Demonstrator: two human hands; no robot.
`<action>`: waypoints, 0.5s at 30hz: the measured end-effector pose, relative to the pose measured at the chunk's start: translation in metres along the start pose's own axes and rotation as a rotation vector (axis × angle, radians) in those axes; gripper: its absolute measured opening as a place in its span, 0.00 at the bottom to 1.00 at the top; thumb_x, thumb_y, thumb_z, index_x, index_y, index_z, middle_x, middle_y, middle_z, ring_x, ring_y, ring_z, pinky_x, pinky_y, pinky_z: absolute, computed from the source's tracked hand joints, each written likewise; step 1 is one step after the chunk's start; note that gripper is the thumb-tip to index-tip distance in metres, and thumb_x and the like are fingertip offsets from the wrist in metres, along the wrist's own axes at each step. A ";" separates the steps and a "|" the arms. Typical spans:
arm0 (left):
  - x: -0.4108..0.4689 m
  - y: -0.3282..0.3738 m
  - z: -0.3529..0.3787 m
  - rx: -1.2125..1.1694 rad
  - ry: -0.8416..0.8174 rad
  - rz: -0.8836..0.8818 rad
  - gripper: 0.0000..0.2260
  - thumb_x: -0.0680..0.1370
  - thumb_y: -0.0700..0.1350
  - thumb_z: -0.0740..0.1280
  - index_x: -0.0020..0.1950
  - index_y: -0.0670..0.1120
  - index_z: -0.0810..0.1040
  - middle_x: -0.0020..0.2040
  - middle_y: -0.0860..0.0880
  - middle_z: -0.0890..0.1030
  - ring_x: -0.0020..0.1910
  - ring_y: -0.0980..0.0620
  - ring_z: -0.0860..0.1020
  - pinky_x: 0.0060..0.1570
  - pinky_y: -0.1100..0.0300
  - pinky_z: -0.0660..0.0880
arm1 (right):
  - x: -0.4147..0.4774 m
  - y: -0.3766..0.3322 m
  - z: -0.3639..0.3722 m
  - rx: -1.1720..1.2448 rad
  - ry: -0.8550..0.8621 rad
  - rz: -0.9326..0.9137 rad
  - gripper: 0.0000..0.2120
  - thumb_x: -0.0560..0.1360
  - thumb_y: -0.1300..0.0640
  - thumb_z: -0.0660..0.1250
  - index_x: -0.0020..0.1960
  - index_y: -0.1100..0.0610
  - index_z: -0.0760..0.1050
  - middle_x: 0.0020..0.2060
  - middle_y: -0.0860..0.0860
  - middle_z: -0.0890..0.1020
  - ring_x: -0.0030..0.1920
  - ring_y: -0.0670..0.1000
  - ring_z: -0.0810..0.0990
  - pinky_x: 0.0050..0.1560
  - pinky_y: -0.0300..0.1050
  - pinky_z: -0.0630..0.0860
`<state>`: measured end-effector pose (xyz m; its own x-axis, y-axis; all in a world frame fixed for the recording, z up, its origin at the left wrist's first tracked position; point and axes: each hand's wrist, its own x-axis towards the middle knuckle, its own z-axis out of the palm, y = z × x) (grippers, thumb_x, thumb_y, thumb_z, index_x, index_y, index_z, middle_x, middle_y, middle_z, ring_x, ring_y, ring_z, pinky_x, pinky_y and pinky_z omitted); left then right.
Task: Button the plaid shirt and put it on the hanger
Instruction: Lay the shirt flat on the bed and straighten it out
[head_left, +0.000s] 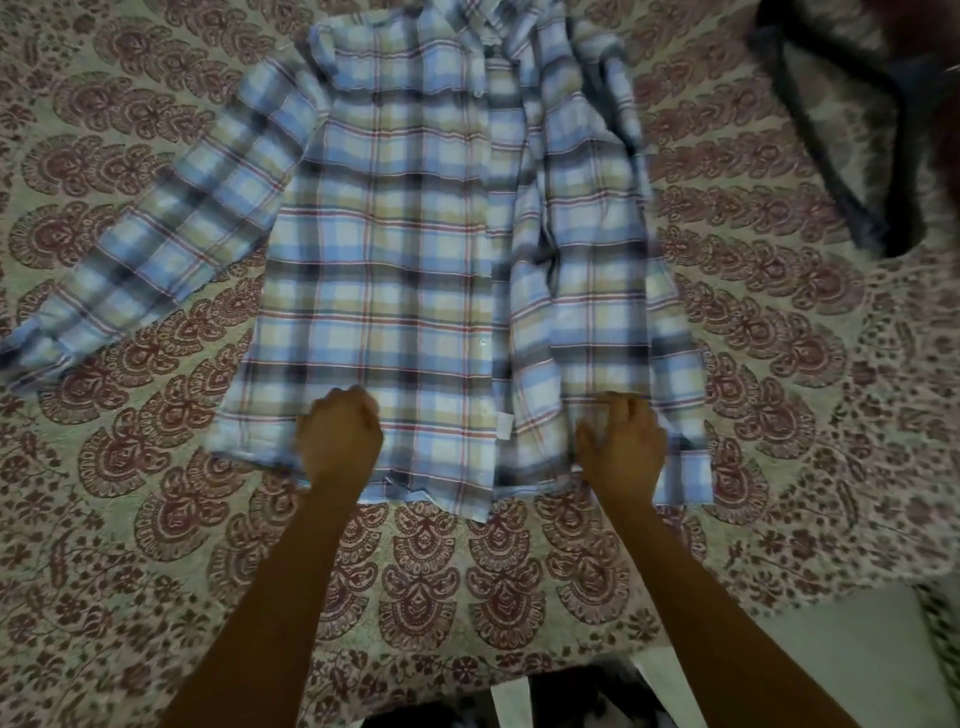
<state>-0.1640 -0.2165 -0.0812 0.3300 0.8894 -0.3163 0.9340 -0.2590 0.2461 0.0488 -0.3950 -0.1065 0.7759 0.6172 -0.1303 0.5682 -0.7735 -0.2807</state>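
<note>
My left hand (340, 436) and right hand (621, 447) grip the plaid shirt (426, 234) at its bottom hem, fingers curled onto the fabric. The dark hanger (841, 192) lies off the shirt's upper right.

No writing, brand, number or sign can be read here. The only likely place for print is a small white tag (503, 426) at the front edge of the plaid shirt (415, 234), close to the hem. It is too blurred to tell whether anything is printed on it.
</note>
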 end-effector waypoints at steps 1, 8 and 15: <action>-0.006 0.027 0.010 -0.088 -0.010 -0.008 0.08 0.76 0.38 0.61 0.47 0.42 0.80 0.48 0.39 0.80 0.46 0.37 0.78 0.46 0.49 0.73 | 0.006 0.021 -0.005 -0.006 0.006 0.064 0.19 0.68 0.54 0.70 0.55 0.63 0.72 0.51 0.64 0.77 0.49 0.65 0.77 0.47 0.57 0.75; -0.014 0.142 0.056 -0.607 -0.251 -0.063 0.27 0.75 0.50 0.68 0.70 0.47 0.62 0.59 0.40 0.79 0.55 0.41 0.78 0.49 0.53 0.73 | 0.035 0.087 -0.012 0.075 -0.137 0.459 0.43 0.69 0.39 0.69 0.70 0.65 0.59 0.63 0.66 0.69 0.63 0.65 0.69 0.61 0.60 0.66; -0.004 0.166 0.073 -0.497 -0.043 -0.117 0.26 0.73 0.31 0.65 0.69 0.45 0.65 0.56 0.41 0.77 0.44 0.49 0.73 0.39 0.60 0.68 | 0.051 0.132 -0.012 0.409 -0.308 0.424 0.15 0.74 0.52 0.67 0.51 0.64 0.74 0.42 0.62 0.79 0.45 0.60 0.78 0.40 0.46 0.72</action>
<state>-0.0002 -0.2906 -0.1062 0.2422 0.8828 -0.4025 0.7903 0.0612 0.6097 0.1669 -0.4676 -0.1392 0.7613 0.3311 -0.5575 0.0341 -0.8791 -0.4755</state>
